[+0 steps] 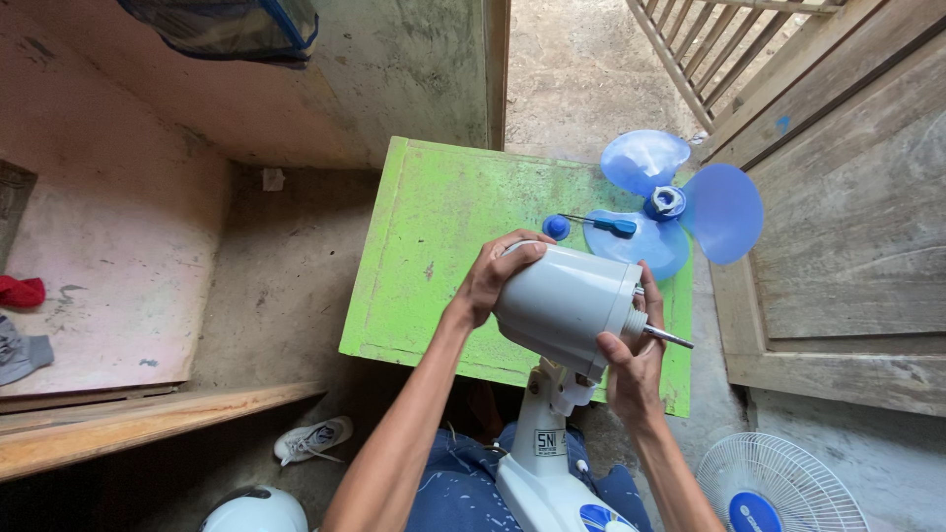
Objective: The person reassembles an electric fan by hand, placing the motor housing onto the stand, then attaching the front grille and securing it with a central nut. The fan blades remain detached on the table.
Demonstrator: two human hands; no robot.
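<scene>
- Motor housing of a white stand fan sits in front of the person, above the near edge of the green tabletop, tilted with its bare metal shaft pointing to the right.
- Left hand grips the rear, rounded end of the motor housing; fingers are wrapped over the top and clamped on the casing.
- Right hand holds the front end of the housing, by the collar around the shaft; fingers are curled and closed on that collar, thumb below and fingertips above.
- White fan neck runs down from the housing to the base, which rests between the person's knees in blue, paint-flecked trousers.
- Blue three-blade fan propeller lies flat on the far right corner of the tabletop, well apart from both hands.
- Small blue round cap lies on the tabletop just left of the propeller.
- Blue-handled screwdriver lies beside the cap, its handle resting on one blade.
- White wire fan guard with a blue centre disc lies on the floor at lower right.
- White shoe lies on the floor under a wooden bench at left.
- Wooden door panel stands to the right of the tabletop.
</scene>
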